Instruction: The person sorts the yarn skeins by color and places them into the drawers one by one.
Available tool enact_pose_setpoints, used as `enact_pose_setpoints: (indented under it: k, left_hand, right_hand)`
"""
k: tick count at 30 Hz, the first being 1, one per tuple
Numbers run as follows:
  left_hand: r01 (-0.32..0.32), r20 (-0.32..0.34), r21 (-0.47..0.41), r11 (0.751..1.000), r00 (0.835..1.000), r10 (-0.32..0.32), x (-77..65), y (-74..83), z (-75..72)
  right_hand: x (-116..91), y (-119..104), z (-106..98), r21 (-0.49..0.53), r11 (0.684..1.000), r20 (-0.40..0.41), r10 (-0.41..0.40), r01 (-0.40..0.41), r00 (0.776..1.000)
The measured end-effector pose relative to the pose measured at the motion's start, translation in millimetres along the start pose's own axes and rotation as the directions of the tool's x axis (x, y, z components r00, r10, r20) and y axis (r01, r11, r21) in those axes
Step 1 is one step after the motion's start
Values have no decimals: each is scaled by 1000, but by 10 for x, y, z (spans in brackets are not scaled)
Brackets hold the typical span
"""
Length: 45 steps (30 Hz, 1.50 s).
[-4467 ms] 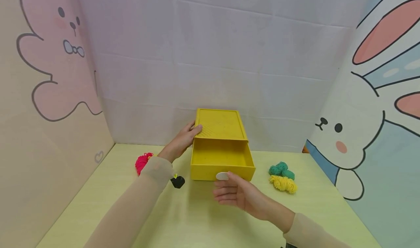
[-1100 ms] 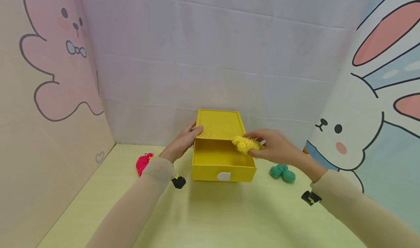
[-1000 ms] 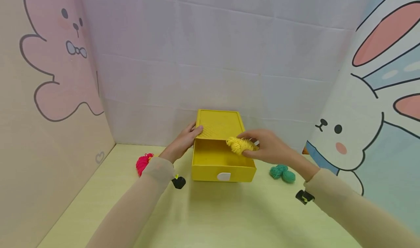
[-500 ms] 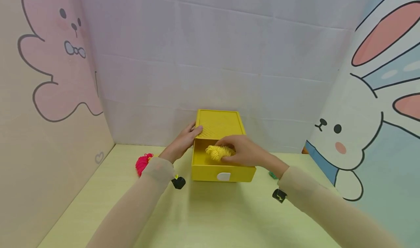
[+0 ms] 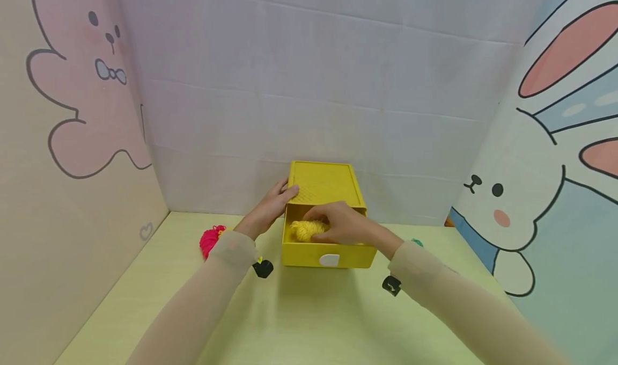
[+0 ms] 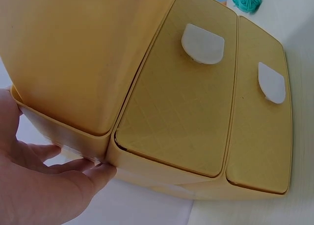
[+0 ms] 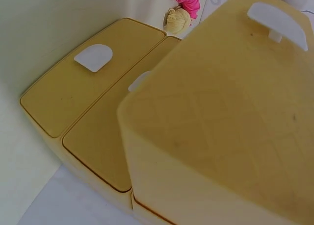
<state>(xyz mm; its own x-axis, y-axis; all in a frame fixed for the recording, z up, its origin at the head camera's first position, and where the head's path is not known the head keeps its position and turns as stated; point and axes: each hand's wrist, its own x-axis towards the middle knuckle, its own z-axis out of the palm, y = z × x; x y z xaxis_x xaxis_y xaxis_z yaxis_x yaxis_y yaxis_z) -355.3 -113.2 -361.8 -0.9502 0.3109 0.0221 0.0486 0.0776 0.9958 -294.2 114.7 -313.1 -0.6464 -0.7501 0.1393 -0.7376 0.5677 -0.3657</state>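
A yellow drawer cabinet [image 5: 325,180] stands against the back wall, its top drawer [image 5: 309,255] pulled out toward me. My left hand [image 5: 267,209] grips the cabinet's upper left side, thumb over the top edge; in the left wrist view its curled fingers [image 6: 73,171] lie along the side wall. Inside the open drawer my right hand [image 5: 345,225] holds a skein of yellow yarn [image 5: 308,231] between thumb and fingers, low near the left half. The right hand itself does not show in the right wrist view, where the pulled-out drawer [image 7: 221,112] fills much of the picture.
Two lower drawers with white handles [image 6: 203,43] are closed. Pink yarn [image 5: 211,240] lies left of the cabinet, with a pale yellow ball [image 7: 177,21] beside it. Green yarn [image 6: 246,0] lies to the right, mostly behind my right sleeve in the head view.
My right hand, first at the drawer handle, took the yellow yarn from beside the green yarn, carried it left over the drawer and lowered it inside. The left hand stayed on the cabinet.
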Motion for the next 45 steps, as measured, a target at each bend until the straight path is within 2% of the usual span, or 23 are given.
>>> enact_pose_setpoints:
  k: [11, 16, 20, 25, 28, 34, 41, 45]
  left_hand:
    - [2, 3, -7, 1000, 1000, -2, -11, -2, 9]
    - [-7, 4, -9, 1000, 1000, 7, 12, -28, 10]
    - [-8, 2, -8, 1000, 1000, 8, 14, -33, 13]
    - [1, 0, 7, 1000, 1000, -1, 15, -30, 6]
    - [-3, 4, 0, 1000, 1000, 3, 9, -25, -6]
    - [-6, 9, -9, 1000, 1000, 6, -22, -10, -23]
    - [-14, 17, 2, 1000, 1000, 14, -2, -34, -25]
    - [-14, 10, 2, 1000, 1000, 14, 15, -42, -29]
  right_hand:
    - [109, 2, 91, 18, 1000, 26, 7, -7, 1000]
    - [75, -17, 63, 23, 999, 35, 27, -28, 999]
    - [-10, -15, -19, 80, 995, 45, 64, -67, 997]
    - [-200, 2, -223, 124, 987, 21, 98, -100, 995]
    - [-337, 53, -353, 119, 988, -17, 103, -100, 995]
    - [-661, 224, -538, 107, 982, -104, 167, -156, 980]
    - [-1042, 430, -569, 96, 972, -205, 231, -216, 951]
    - [-1195, 549, -517, 87, 970, -224, 242, -228, 944]
